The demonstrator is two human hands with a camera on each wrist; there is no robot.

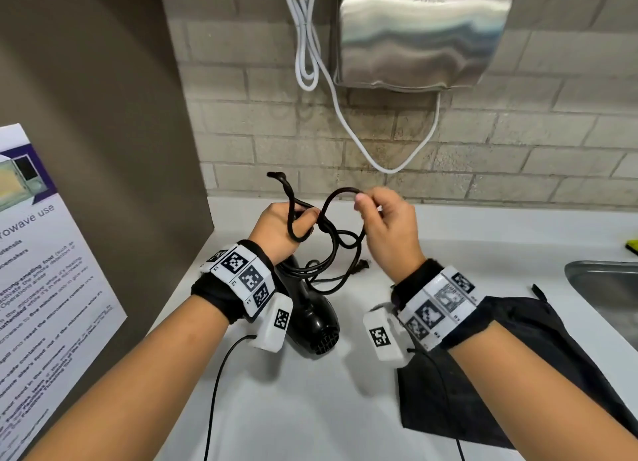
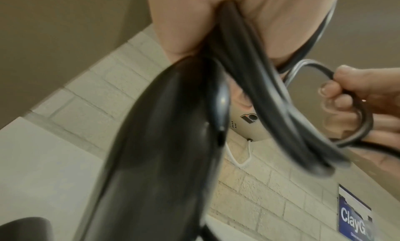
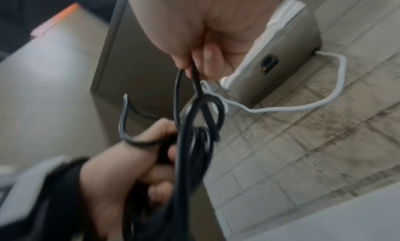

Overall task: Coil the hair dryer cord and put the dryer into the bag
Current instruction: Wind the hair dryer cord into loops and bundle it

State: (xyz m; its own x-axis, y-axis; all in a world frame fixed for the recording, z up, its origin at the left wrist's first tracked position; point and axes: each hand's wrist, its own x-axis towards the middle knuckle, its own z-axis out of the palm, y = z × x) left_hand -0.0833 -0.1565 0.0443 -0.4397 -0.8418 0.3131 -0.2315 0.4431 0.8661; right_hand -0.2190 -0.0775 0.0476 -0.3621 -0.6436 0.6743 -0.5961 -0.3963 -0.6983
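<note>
A black hair dryer (image 1: 310,317) hangs below my left hand (image 1: 284,227), its body over the white counter (image 1: 310,409). My left hand grips the dryer's handle together with several loops of its black cord (image 1: 340,246); the handle (image 2: 164,142) and cord (image 2: 270,94) fill the left wrist view. My right hand (image 1: 383,219) pinches a raised loop of the cord just right of the left hand, seen close in the right wrist view (image 3: 190,77). The cord's plug (image 1: 360,265) dangles between my wrists. A black bag (image 1: 490,367) lies flat on the counter under my right forearm.
A steel hand dryer (image 1: 417,36) with a white cable (image 1: 348,122) is mounted on the tiled wall behind. A sink (image 1: 607,295) sits at the right edge. A brown panel with a printed notice (image 1: 45,270) stands at the left.
</note>
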